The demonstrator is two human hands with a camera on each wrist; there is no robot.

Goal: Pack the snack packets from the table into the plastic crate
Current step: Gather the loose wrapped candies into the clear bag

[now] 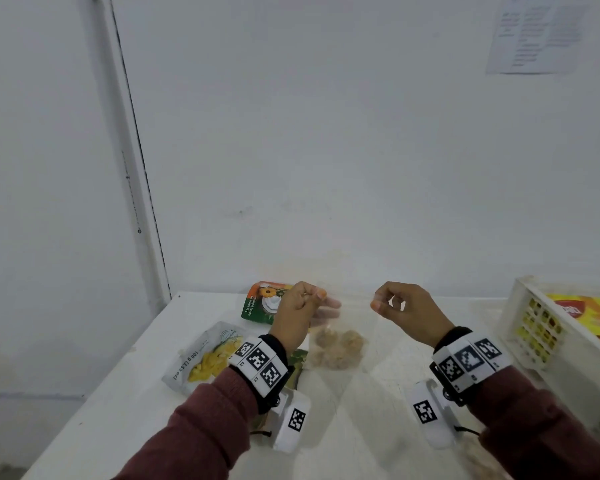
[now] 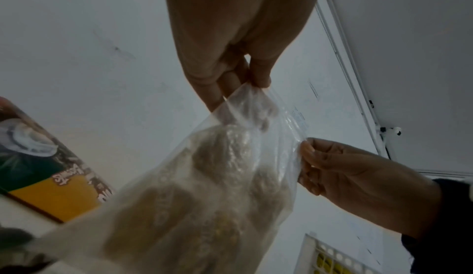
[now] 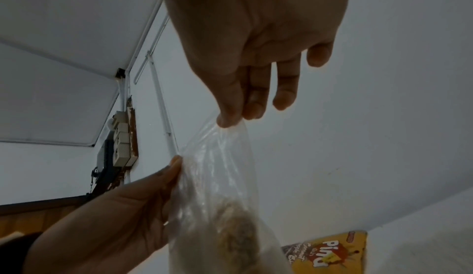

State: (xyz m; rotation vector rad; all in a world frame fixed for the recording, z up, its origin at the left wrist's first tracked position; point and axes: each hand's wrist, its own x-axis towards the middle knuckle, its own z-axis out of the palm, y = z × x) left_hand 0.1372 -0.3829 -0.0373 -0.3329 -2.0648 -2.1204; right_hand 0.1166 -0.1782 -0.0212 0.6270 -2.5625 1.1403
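Soft dim light, blurred wrist views.

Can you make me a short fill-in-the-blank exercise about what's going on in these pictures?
1. Both hands pinch the top of a clear ____ bag.
2. The white crate stands on the person's ____ side.
3. The crate already holds a ____ packet.

Missing words: plastic; right; yellow

both forearms extend forward, wrists raised. left hand (image 1: 297,308) and right hand (image 1: 404,308) are level and apart, each with thumb and fingertips pinched on a top corner of one clear bag (image 1: 340,344).
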